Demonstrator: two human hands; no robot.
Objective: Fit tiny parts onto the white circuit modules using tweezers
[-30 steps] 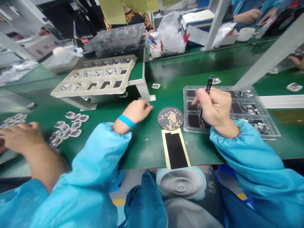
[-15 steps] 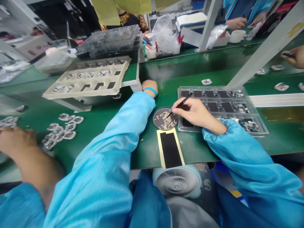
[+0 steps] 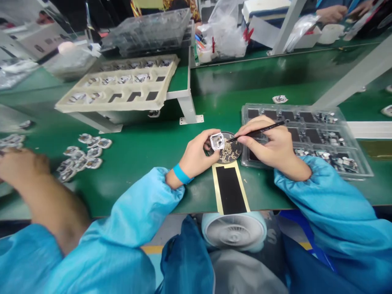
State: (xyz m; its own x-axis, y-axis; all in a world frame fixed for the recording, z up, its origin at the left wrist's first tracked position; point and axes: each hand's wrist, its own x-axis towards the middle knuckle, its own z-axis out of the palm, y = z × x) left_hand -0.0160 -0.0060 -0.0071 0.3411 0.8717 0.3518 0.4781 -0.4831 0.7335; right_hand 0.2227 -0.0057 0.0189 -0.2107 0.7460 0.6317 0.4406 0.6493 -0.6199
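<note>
Between thumb and fingers, my left hand [image 3: 199,154] holds a small white square housing [image 3: 217,141] with its open side facing me. Black tweezers [image 3: 263,128] are pinched in my right hand [image 3: 271,143], their tips close to the housing's right side. Whether the tips grip a part is too small to tell. Beneath both hands lies a round dark perforated dish [image 3: 227,159] scattered with tiny beige pieces. In front of it a black sheet with a yellow border [image 3: 231,188] reaches to the bench edge.
A clear compartment tray [image 3: 364,169] of black pads and small parts sits at the right. On a raised shelf at the left rests a cream tray [image 3: 122,104]. Several white housings [image 3: 80,159] lie near a co-worker's arm [image 3: 45,192]. A white post [image 3: 352,77] slants at right.
My left hand has come back from under the shelf with a white housing in it. The tweezers have lifted from the dish's pieces to beside the housing.
</note>
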